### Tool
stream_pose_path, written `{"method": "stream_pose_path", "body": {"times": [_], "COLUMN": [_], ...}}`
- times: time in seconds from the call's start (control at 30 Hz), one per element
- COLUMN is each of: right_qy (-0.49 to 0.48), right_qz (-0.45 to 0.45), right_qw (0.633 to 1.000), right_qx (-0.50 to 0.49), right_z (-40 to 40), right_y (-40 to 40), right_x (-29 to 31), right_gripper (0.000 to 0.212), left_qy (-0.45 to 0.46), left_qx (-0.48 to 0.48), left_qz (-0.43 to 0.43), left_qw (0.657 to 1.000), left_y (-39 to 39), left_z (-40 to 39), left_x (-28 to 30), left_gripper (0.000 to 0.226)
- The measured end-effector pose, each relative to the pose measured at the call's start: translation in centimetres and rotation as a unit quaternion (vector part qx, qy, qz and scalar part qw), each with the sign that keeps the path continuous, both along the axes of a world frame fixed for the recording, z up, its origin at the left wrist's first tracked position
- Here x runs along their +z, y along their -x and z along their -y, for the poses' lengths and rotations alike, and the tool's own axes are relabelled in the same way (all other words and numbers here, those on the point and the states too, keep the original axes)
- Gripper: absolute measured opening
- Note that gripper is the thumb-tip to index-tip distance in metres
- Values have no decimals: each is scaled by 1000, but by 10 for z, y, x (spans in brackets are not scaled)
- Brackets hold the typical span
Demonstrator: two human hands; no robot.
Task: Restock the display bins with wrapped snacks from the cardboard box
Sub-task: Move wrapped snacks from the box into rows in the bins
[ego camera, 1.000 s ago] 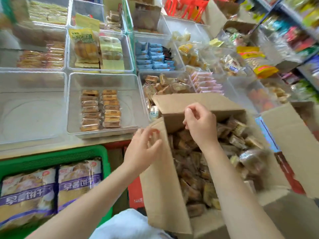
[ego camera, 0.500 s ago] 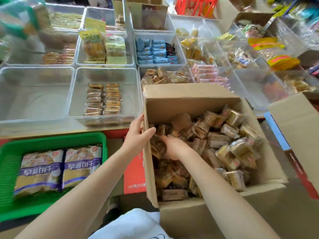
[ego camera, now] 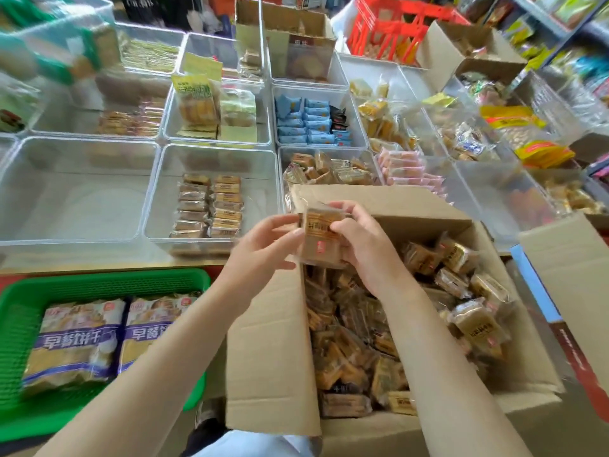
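An open cardboard box [ego camera: 270,357] in front of me is full of brown wrapped snacks [ego camera: 356,341]. Above its far left corner I hold a small stack of these wrapped snacks [ego camera: 321,239] between both hands. My left hand [ego camera: 263,245] grips the stack's left side and my right hand [ego camera: 365,245] grips its right side and top. Just beyond, a clear display bin [ego camera: 158,192] holds two short rows of the same snacks [ego camera: 209,206], with bare floor on either side of them.
An empty clear bin [ego camera: 19,179] sits at the left. Further bins hold blue packets [ego camera: 309,122], pink packets [ego camera: 408,169] and mixed snacks. A green basket [ego camera: 108,280] with two big biscuit bags is at lower left. More cardboard boxes and a red crate [ego camera: 395,24] stand behind.
My right hand came up out of the box with a stack of snacks, and my left hand left the box flap and took hold of the stack's other side.
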State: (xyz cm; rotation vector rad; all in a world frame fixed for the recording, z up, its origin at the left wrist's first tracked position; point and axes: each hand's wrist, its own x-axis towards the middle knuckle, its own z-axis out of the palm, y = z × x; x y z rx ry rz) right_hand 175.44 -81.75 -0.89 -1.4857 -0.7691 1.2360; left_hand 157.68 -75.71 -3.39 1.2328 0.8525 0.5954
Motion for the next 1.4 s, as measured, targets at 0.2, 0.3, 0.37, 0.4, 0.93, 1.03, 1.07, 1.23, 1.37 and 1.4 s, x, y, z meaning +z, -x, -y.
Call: {"method": "stream_pose_path", "body": {"times": [0.2, 0.3, 0.37, 0.4, 0.93, 1.03, 1.07, 1.23, 1.37, 1.4], "right_qy": [-16, 2, -1, -4, 279, 319, 335, 312, 150, 103], "right_qz": [108, 192, 264, 300, 682, 597, 570, 499, 463, 448], "right_qw": [993, 981, 965, 954, 561, 620, 633, 741, 860, 881], "right_qx": [51, 37, 12, 5, 377, 396, 402, 321, 154, 112], "right_z": [-61, -99, -131, -149, -266, -266, -267, -270, -248, -235], "right_y": [46, 60, 65, 68, 98, 90, 88, 92, 90, 87], "right_x": [-12, -26, -35, -40, -192, -202, -201, -169, -110, -93], "right_gripper": [33, 26, 22, 23, 27, 40, 39, 50, 27, 23], "left_qy": [5, -12, -131, -207, -432, -436, -439, -442, -380, -356], "left_qx": [19, 19, 21, -1, -141, -136, -132, -132, -130, -117], "left_qz": [49, -5, -182, -294, -497, -500, -503, -510, -506, -491], "left_qw": [999, 1000, 974, 933, 740, 736, 733, 726, 763, 787], "left_y": [38, 59, 75, 85, 129, 130, 130, 130, 125, 122], "left_z": [-65, -105, -137, -152, -201, -201, -201, -201, -203, -200], "left_x": [-13, -46, -83, -103, -202, -203, -203, -198, -195, -193], "left_gripper": [34, 34, 43, 49, 59, 59, 59, 62, 57, 50]}}
